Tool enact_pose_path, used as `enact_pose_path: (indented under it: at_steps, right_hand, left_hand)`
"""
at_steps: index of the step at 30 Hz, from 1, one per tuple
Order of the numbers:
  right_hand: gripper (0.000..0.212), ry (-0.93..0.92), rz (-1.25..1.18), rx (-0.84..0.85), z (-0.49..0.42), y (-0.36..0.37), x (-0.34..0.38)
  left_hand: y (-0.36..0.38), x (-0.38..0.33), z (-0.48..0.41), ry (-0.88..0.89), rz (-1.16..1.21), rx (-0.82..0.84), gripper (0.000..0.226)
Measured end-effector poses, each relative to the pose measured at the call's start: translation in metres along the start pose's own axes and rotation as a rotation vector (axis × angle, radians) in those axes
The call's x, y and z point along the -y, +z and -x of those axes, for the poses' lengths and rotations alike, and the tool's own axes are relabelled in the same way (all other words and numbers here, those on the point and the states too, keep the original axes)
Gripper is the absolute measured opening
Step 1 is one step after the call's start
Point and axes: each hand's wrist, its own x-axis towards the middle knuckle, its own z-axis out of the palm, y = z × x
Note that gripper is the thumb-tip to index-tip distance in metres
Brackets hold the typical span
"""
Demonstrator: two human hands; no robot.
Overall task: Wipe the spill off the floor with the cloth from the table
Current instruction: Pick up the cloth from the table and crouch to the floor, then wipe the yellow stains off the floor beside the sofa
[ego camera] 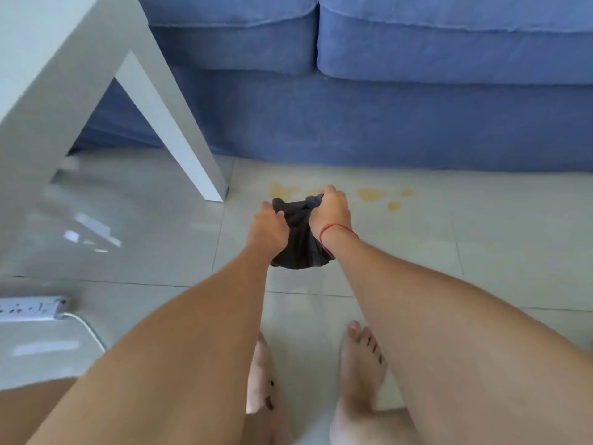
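A dark grey cloth [300, 239] hangs bunched between both hands above the tiled floor. My left hand [268, 229] grips its left edge and my right hand [330, 210], with a red string at the wrist, grips its upper right edge. Yellowish spill patches [372, 194] lie on the floor just beyond the hands, close to the sofa base; part of the spill is hidden behind the cloth and right hand. The white table [64, 59] stands at the upper left, one leg ending near the spill.
A blue sofa [385, 91] fills the back. A white power strip [32, 308] with a cable lies on the floor at the left. My bare feet [359, 364] stand on the tiles below the hands.
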Motion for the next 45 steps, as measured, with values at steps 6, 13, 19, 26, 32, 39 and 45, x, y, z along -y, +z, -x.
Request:
enact_pose_path:
  at_steps: [6, 13, 19, 26, 32, 39, 45]
  right_hand:
    - [0.062, 0.076, 0.316, 0.095, -0.046, 0.070, -0.046]
    - [0.073, -0.199, 0.501, 0.198, -0.053, 0.132, -0.071]
    - [0.068, -0.266, 0.489, 0.142, -0.064, 0.159, -0.102]
    - [0.056, -0.260, 0.522, -0.065, -0.079, 0.184, -0.101]
    - [0.055, -0.271, 0.525, -0.097, -0.097, 0.194, -0.087]
    - [0.055, -0.278, 0.538, -0.137, -0.114, 0.201, -0.072]
    - [0.055, -0.338, 0.548, -0.111, -0.122, 0.199, -0.070]
  left_hand:
    - [0.036, 0.033, -0.065, -0.286, -0.119, 0.029, 0.057]
    - [0.045, 0.086, -0.111, -0.370, -0.273, -0.129, 0.073]
    - [0.053, 0.111, -0.141, -0.321, -0.305, -0.095, 0.089]
    - [0.065, 0.124, -0.151, -0.282, -0.218, -0.019, 0.083]
    - [0.065, 0.123, -0.154, -0.291, -0.216, 0.014, 0.083]
    - [0.070, 0.122, -0.154, -0.275, -0.166, -0.118, 0.078]
    - [0.060, 0.130, -0.167, -0.363, -0.183, -0.312, 0.081]
